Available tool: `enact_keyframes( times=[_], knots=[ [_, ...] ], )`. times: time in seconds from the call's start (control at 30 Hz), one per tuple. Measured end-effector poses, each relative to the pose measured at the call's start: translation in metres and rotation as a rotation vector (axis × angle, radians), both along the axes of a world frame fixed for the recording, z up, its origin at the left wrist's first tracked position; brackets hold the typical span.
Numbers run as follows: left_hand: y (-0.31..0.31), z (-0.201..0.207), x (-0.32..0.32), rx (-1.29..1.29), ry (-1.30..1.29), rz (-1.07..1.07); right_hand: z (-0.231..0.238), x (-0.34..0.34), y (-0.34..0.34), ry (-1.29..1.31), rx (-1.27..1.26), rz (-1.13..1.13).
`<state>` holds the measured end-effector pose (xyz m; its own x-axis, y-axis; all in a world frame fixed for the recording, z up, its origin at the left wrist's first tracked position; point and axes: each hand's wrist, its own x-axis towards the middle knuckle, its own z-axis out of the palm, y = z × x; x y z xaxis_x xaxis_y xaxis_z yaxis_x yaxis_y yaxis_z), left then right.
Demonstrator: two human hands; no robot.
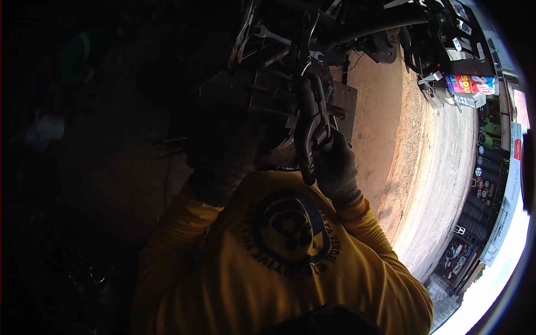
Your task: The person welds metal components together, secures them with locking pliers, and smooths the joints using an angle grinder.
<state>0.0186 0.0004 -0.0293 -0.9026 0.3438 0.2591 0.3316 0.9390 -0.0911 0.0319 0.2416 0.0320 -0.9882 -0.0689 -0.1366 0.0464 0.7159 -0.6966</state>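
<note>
Landmark: the black metal piece (306,123), curved, upright in my view. My gloved right hand (338,167) sits at its lower end, just to its right, partly behind it; the piece passes in front of the fingers, seemingly touching, but I can't tell if they're closed around it. My gloved left hand (220,156) is left of the piece, apart from it; its fingers are lost in shadow, can't tell open or closed. Above and left of the piece: a wrench (274,36) among dark metal parts. Right of it: a flat metal plate (347,103), and beyond, brown ground (379,111).
</note>
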Motion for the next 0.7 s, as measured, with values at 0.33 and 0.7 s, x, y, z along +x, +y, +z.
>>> enact_keyframes(
  times=[0.33, 0.7],
  knots=[
    [-0.011, 0.001, -0.016, 0.111, 0.325, -0.076, -0.003, -0.008, -0.007, -0.052, 0.061, -0.039],
    [-0.007, 0.040, -0.005, 0.103, 0.014, -0.064, 0.000, 0.000, -0.001, 0.327, 0.027, 0.293]
  ],
)
